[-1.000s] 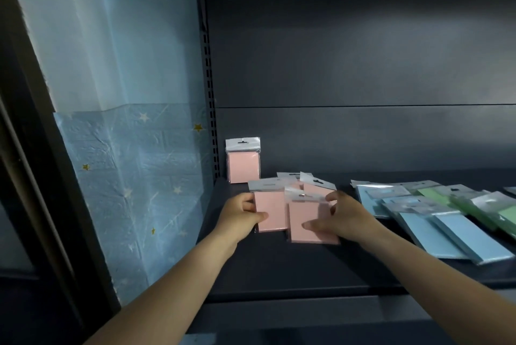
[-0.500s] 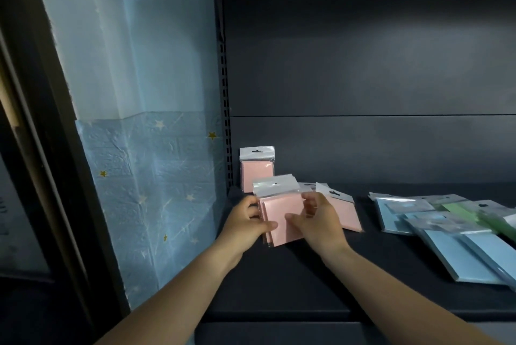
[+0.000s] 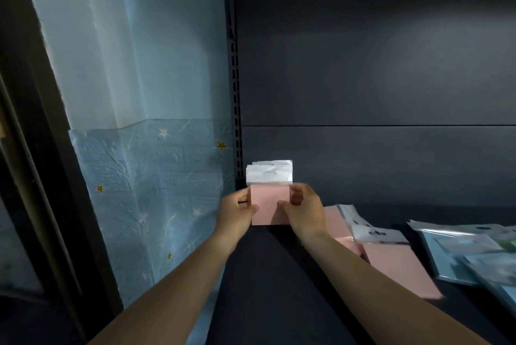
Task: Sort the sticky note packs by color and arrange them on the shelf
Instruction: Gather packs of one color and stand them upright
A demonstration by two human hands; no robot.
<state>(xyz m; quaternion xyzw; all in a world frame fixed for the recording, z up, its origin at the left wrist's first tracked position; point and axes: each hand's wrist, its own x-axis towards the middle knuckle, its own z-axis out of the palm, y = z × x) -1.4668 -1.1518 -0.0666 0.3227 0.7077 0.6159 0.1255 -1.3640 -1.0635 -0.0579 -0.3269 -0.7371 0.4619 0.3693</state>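
And up they go! Half a second back the pink packs [image 3: 269,206] were tilted in mid-air near the middle of the shelf; now both hands have carried them to the shelf's [image 3: 279,275] back left corner and stood them upright, clear hang-tabs on top. The left hand [image 3: 237,212] pinches the left edge of the bundle, thumb across the pink front, and the right hand [image 3: 303,209] mirrors it on the right edge, so each grip is curled onto the packs, neither spread. The lone pink pack that stood in this corner a second ago is hidden (most likely it is just behind the bundle, its tab among the stacked tabs, but that cannot be confirmed). So the pink group looks to be forming against the back wall. Not finished, though: two more pink packs [image 3: 391,263] lie flat on the shelf just beside the right forearm, and the blue packs [image 3: 458,261] lie jumbled near the shelf's right end with a sliver of green pack [image 3: 509,244] among them.
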